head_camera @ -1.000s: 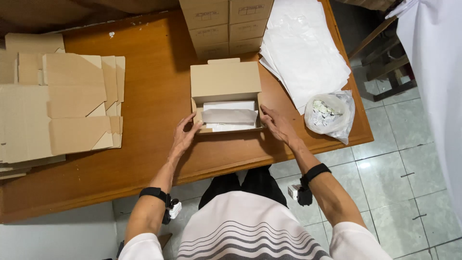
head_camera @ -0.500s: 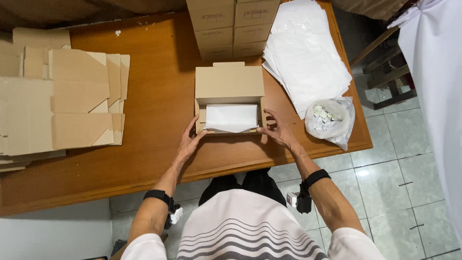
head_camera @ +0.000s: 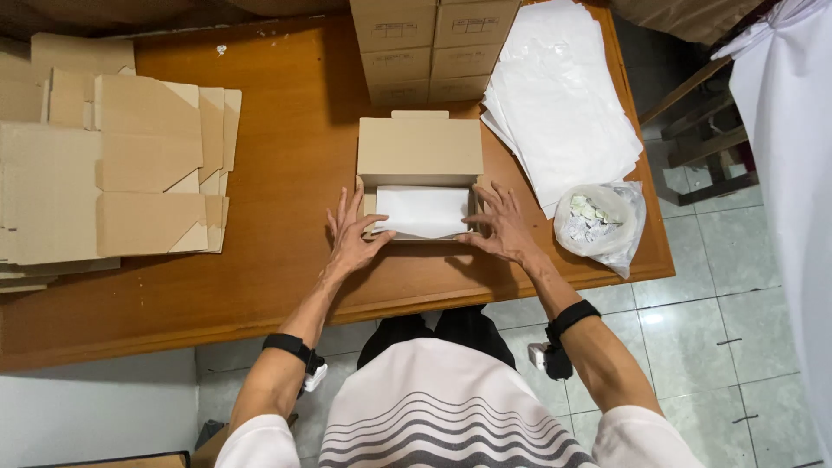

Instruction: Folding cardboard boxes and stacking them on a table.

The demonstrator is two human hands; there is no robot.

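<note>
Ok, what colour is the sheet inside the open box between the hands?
White, against the plain brown cardboard box; the sheet shows best in the head view.

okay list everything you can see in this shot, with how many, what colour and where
open cardboard box: one, tan, table middle, lid back
white sheet: one, inside the box
flat box blanks: a stack, tan, table left
closed boxes: several, tan, stacked at the far edge
white paper sheets: a pile, right of the box
plastic bag: one, clear, small pieces inside, table's right corner
table: one, brown wood
white cloth: far right
left hand: at the box's left side
right hand: at its right side
</note>
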